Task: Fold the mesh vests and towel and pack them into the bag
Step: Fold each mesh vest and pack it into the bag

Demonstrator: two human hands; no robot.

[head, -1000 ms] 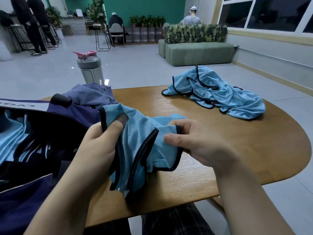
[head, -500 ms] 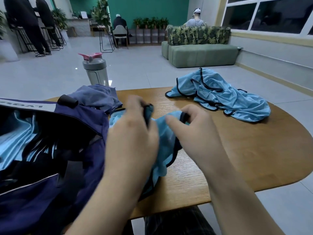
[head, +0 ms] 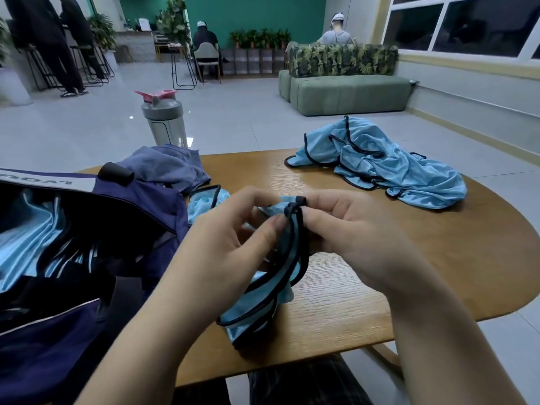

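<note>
A light-blue mesh vest [head: 263,296] with black trim hangs bunched between my hands over the wooden table [head: 438,258]. My left hand [head: 230,238] and my right hand [head: 347,226] both pinch its gathered black-edged top. A pile of more blue mesh vests [head: 380,168] lies at the table's far right. The open navy bag [head: 122,217] sits at the left, with blue vests [head: 26,229] inside it. A blue-grey towel [head: 166,166] lies crumpled behind the bag.
A grey shaker bottle [head: 165,121] with a pink lid stands at the table's far edge. Beyond are a green sofa [head: 347,92], stools and several people. The table's near edge is by my lap.
My hands have come together and lifted the vest's top edges, gathering them between the fingertips. One second ago they held the vest spread wider apart.
</note>
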